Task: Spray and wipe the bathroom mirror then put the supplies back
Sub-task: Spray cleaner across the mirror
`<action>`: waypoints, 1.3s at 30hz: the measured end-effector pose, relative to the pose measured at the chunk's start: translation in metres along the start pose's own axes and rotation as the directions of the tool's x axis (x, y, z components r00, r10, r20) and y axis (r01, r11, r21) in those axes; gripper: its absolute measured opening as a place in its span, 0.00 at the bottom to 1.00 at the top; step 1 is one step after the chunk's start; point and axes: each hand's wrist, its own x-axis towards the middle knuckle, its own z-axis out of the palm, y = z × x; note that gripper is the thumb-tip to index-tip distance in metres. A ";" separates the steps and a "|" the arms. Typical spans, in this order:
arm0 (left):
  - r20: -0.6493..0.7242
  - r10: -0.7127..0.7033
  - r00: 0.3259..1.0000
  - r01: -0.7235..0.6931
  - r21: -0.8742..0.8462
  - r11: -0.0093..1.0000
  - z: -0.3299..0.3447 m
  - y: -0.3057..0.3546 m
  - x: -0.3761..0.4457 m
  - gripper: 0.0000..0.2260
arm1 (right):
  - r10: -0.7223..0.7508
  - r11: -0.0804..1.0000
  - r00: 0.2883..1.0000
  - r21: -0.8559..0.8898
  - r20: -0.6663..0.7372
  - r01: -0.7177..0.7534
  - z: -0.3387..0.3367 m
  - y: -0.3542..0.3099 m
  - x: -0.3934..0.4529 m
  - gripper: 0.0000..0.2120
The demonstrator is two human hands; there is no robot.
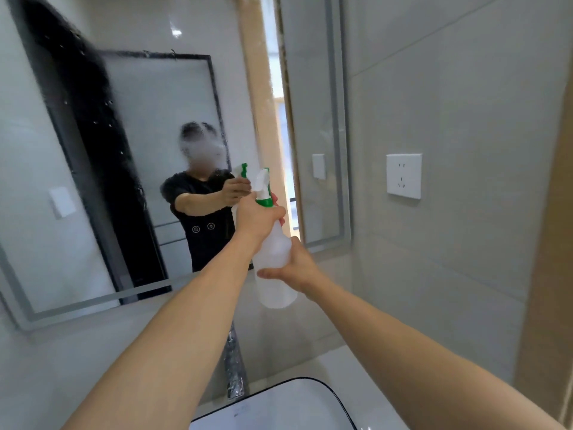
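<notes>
I hold a clear plastic spray bottle (274,259) with a white and green trigger head up in front of the bathroom mirror (124,150). My left hand (255,217) grips the bottle's neck at the trigger, nozzle pointing at the glass. My right hand (296,266) wraps around the lower body of the bottle from the right. Water droplets and streaks dot the left and middle of the mirror. No cloth is in view.
A chrome faucet (234,367) rises below my arms behind a white basin (310,395) with a dark rim at the bottom. A white wall socket (403,175) sits on the tiled wall to the right of the mirror.
</notes>
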 end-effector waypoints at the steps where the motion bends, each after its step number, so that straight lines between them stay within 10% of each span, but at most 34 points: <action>1: 0.006 -0.006 1.000 0.006 -0.008 1.000 0.006 0.000 0.000 0.11 | 0.007 1.000 1.000 -0.004 -0.011 -0.007 -0.004 0.003 -0.001 0.39; 39: 0.141 -0.121 0.983 0.133 -0.080 0.988 0.110 -0.067 -0.053 0.15 | 0.241 0.962 0.966 -0.108 -0.091 -0.250 -0.066 0.096 -0.062 0.35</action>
